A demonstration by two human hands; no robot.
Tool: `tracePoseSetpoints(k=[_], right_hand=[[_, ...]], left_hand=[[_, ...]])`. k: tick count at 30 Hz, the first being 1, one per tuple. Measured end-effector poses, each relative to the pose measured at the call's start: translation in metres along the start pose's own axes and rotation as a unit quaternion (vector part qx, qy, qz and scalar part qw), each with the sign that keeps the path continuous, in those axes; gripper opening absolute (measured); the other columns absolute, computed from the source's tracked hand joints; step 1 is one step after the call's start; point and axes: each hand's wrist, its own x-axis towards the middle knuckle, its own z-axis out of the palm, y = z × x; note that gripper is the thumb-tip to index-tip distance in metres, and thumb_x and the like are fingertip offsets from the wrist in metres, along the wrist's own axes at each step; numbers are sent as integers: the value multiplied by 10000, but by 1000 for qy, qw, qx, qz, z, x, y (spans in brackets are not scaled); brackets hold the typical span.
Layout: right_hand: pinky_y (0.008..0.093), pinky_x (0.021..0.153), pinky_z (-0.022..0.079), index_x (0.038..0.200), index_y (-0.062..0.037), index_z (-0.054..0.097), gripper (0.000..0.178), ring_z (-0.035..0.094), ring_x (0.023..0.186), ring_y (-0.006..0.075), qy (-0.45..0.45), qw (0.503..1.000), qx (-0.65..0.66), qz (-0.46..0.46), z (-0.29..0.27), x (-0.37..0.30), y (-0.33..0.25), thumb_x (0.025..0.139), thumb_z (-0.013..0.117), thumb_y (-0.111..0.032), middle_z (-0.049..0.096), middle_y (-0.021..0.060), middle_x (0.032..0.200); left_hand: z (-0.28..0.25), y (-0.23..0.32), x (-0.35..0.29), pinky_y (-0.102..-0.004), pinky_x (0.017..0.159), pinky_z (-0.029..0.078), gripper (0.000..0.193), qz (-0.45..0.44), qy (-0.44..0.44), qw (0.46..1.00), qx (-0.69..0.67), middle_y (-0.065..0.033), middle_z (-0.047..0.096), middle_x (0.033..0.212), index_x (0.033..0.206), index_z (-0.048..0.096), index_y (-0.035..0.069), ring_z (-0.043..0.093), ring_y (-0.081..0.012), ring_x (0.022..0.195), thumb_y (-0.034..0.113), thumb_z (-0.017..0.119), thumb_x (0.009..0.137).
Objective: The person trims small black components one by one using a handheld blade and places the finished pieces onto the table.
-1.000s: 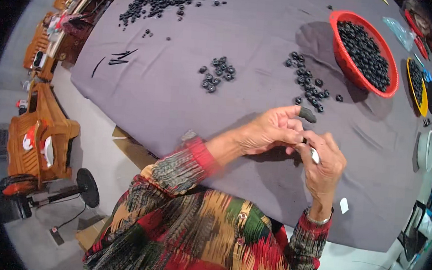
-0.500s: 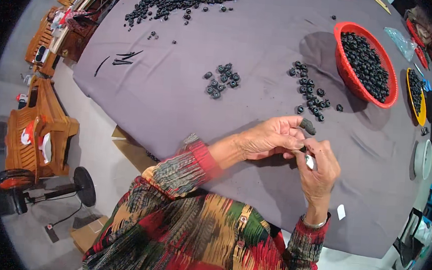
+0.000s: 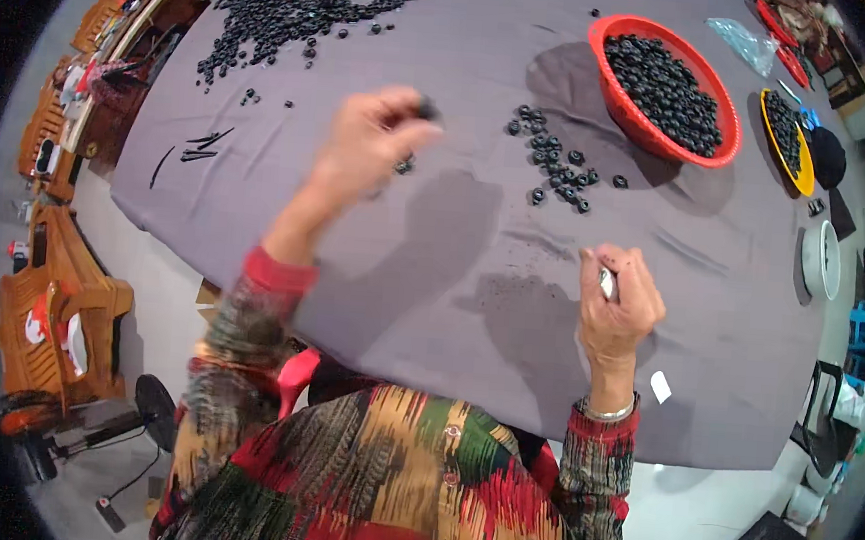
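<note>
Over the middle of the cloth-covered table, my left hand (image 3: 366, 145) is smeared by motion. A dark cover (image 3: 426, 109) sits on its index fingertip; whether the fingers hold anything is hidden. Partly behind that hand are a few small round black pieces (image 3: 405, 165). My right hand (image 3: 623, 298) is closed around a small white, shiny piece (image 3: 607, 284), nearer the front edge. Between the hands and a red basket (image 3: 613, 100) lies a loose group of black pieces with pale round centres (image 3: 571, 179). The basket is heaped with similar black pieces (image 3: 665, 96).
A large spread of black pieces (image 3: 270, 18) covers the far left. Thin black strips (image 3: 201, 143) lie at left. Right of the basket are a yellow tray (image 3: 804, 171), a white bowl (image 3: 807, 261) and a clear plastic bag (image 3: 744, 43). A white scrap (image 3: 660, 386) lies near my right wrist.
My hands have come apart: the left swung left and away from me over the small middle group. The right keeps its white piece. The whole view has shifted a little.
</note>
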Motion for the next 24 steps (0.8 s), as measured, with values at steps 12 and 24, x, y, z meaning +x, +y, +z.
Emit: tracePoseSetpoints(k=[12, 24], right_hand=[[234, 518, 391, 793, -6, 613, 121, 476, 561, 115, 63, 996, -1, 66, -4, 0, 6, 804, 730, -31, 599, 50, 699], [264, 580, 458, 818, 17, 617, 132, 569, 605, 158, 29, 999, 3, 46, 0, 2, 10, 787, 738, -25, 633, 85, 735]], left_hand=[[13, -15, 20, -278, 678, 497, 309, 177, 45, 971, 155, -57, 596, 913, 1037, 635, 4, 581, -146, 770, 125, 753, 778], [122, -23, -5, -446, 705, 491, 226, 252, -47, 937, 239, -132, 557, 896, 955, 600, 14, 589, -352, 862, 51, 685, 749]])
